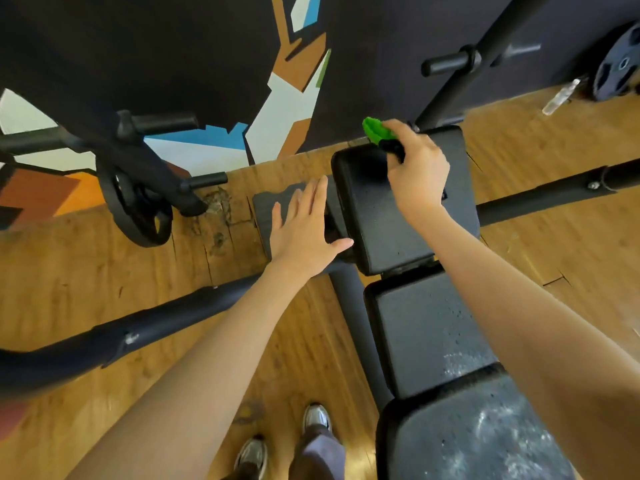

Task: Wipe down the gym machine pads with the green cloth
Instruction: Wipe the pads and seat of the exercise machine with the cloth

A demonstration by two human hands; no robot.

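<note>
wiping the far black vinyl machine pad (398, 209), apparently early on. right hand (417, 171) gripping the bunched bright green cloth (375, 130) at that pad's far edge; left hand (304, 230) open, fingers straight, beside its left side. next: dragging cloth nearward, then onto the dusty, white-flecked middle pad (426, 330) and scuffed nearest pad (478, 441).
</note>
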